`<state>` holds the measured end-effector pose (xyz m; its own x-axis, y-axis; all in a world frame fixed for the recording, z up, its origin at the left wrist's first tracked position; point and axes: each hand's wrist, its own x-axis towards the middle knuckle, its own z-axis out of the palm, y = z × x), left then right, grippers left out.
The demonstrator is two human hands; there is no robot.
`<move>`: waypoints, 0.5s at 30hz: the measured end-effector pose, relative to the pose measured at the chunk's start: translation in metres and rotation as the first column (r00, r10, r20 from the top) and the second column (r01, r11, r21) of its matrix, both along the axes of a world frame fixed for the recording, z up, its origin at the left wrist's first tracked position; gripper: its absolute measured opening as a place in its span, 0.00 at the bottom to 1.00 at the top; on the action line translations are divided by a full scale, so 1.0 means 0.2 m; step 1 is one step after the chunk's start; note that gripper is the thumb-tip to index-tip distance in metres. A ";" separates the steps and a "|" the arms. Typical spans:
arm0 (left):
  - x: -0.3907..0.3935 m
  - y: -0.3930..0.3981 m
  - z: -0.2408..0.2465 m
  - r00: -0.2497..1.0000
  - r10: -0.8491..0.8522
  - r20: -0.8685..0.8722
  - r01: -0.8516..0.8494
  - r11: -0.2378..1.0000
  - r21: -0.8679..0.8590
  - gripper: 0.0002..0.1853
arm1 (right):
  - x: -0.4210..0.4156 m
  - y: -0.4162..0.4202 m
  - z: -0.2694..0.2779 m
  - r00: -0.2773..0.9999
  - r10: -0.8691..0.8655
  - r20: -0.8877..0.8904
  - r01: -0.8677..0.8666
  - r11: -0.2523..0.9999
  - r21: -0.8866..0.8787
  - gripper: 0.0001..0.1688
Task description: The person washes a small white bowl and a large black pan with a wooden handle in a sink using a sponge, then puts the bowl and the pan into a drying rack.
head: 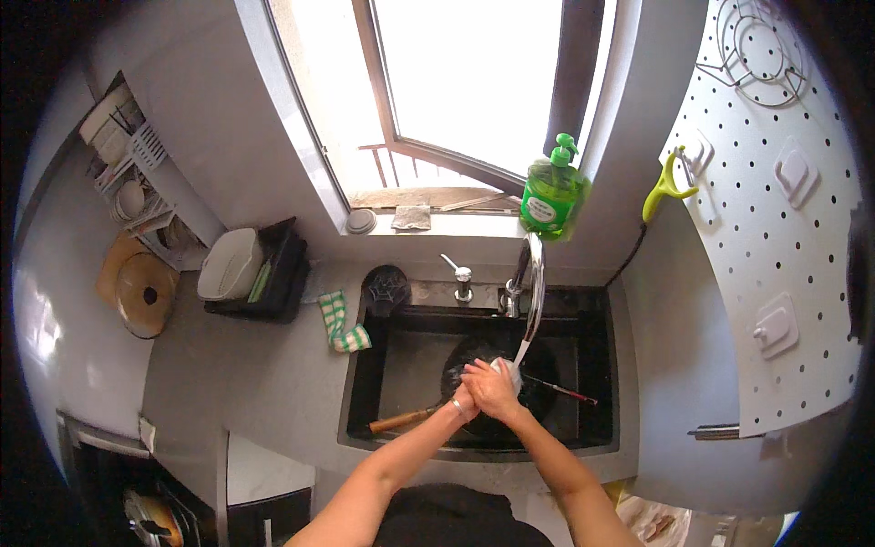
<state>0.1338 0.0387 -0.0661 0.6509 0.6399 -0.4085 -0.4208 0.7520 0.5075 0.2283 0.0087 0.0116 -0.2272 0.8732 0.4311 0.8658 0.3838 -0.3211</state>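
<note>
Over the black sink (362,383) my two hands are together under the curved chrome faucet (536,287), whose water stream falls right beside them. My right hand (493,391) lies across my left hand (465,402) and hides most of its fingers. Against the right fingers is a small white object (510,377); whether it is a cloth or a dish cannot be told. Below them a dark round pan (472,349) rests in the sink, its wooden handle (400,420) pointing left. A thin utensil with a red handle (577,395) lies to the right of my hands.
A green pump bottle (547,198) stands on the windowsill behind the faucet. Left of the sink are a checked cloth (342,325) and a black dish rack (287,273) holding a white basket (231,265). A yellow-green peeler (663,190) hangs from a pegboard (745,239) at right.
</note>
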 end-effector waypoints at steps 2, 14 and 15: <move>-0.04 0.00 0.02 0.999 -0.038 -0.004 0.038 0.999 -0.033 0.12 | 0.06 0.11 0.04 0.972 -0.230 -0.051 0.184 0.878 -0.442 0.16; 0.05 -0.03 0.25 0.508 0.507 -0.697 0.672 0.273 0.688 0.06 | 0.02 -0.09 -0.18 -0.524 -0.640 -0.562 -0.458 0.768 -0.448 0.32; 0.04 -0.06 0.27 0.539 0.495 -0.681 0.689 0.206 0.695 0.04 | 0.04 -0.09 -0.12 -0.365 -0.687 -0.628 -0.339 0.726 -0.598 0.32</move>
